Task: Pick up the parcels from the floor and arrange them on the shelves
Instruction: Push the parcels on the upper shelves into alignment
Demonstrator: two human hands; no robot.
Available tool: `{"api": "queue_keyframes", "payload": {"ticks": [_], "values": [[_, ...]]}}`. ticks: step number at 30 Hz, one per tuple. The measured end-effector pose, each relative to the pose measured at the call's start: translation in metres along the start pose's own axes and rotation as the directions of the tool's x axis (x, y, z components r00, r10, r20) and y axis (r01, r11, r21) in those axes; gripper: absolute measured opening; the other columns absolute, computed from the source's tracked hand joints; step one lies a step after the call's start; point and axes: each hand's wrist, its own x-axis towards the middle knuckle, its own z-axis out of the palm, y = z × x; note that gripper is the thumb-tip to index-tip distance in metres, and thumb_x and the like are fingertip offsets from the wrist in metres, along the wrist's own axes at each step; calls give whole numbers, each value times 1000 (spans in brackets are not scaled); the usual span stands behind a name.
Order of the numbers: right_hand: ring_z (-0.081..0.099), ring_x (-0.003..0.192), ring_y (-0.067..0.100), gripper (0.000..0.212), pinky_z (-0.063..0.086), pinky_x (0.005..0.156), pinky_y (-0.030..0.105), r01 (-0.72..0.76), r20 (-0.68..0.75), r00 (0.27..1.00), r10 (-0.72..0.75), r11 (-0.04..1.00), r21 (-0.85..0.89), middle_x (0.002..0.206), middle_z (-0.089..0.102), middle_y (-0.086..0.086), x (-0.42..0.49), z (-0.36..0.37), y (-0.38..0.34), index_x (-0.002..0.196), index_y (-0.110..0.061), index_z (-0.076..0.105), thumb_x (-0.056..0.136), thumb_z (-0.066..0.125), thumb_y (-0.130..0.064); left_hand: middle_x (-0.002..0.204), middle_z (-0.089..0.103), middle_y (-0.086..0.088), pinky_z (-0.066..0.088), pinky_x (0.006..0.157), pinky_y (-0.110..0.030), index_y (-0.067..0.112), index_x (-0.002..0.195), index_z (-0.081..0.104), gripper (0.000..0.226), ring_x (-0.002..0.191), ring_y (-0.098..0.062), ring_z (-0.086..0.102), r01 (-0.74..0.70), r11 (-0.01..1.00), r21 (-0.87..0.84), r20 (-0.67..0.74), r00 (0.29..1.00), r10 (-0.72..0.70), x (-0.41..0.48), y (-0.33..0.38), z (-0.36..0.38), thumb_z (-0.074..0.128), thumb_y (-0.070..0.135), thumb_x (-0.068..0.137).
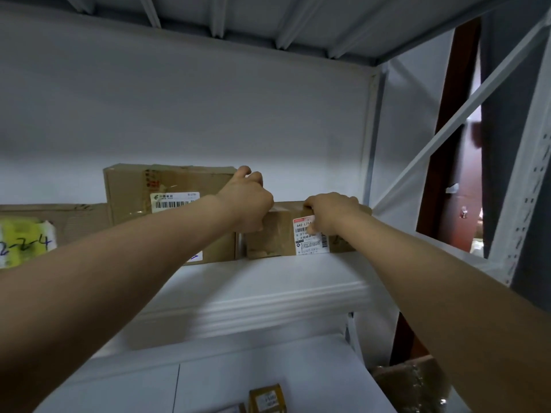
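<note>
White metal shelving point(268, 281) is bearing a small brown taped parcel point(275, 238) just right of a taller box point(134, 186). Left hand point(249, 201) and right hand point(331, 214) are gripping its top edge, fingers curling over it; the right hand is partly covering its barcode label point(311, 244).

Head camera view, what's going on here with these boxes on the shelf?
A person is handling a small parcel that stands at the right end of the white shelf. The right hand grips its top edge above the label, and the left hand holds its top left corner. A larger box stands just to its left, with a box with yellow tape farther left.
</note>
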Motion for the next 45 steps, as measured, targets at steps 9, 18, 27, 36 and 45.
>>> {"api": "queue_keyframes", "payload": {"ticks": [9, 18, 27, 36, 45], "values": [[57, 117, 26, 51, 37, 92, 41, 54, 7, 999, -54, 998, -38, 125, 63, 0, 14, 4, -9, 135, -28, 55, 87, 72, -35, 95, 68, -3, 4, 119, -52, 16, 102, 70, 24, 125, -26, 39, 35, 992, 119, 61, 997, -42, -1, 0, -7, 56, 18, 83], [57, 114, 24, 60, 36, 78, 34, 106, -8, 994, -107, 993, -53, 128, 61, 1, 7, 2, -4, 142, -27, 43, 88, 68, -37, 95, 68, -5, 10, 119, -48, 15, 101, 71, 25, 117, -30, 44, 31, 989, 144, 51, 998, -39, -4, 1, -17, 53, 13, 83], [65, 101, 19, 34, 56, 87, 33, 145, -386, 920, -69, 975, 170, 119, 68, -2, 10, -47, -7, 127, -29, 62, 93, 61, -28, 105, 69, -3, 20, 110, -44, 17, 109, 68, 32, 118, -23, 46, 66, 997, 46, -152, 987, -58, -9, -29, -69, 53, 40, 94], [64, 85, 25, 19, 53, 67, 39, 389, -886, 455, -90, 915, 107, 92, 72, 3, -39, -185, -4, 102, -25, 68, 97, 49, -27, 100, 66, 3, 39, 86, -36, 24, 107, 64, 24, 100, -22, 56, 92, 992, 86, -731, 682, 0, -18, -72, -208, 48, 32, 91], [42, 125, 24, 44, 33, 105, 41, 292, -949, 287, 129, 932, 215, 130, 60, 2, -34, -259, 65, 135, -23, 53, 92, 54, -14, 165, 10, 0, 7, 120, -38, 23, 157, 9, 81, 151, -19, 8, 169, 983, 75, -716, 695, -64, 33, -81, -276, 54, 43, 93]]}}
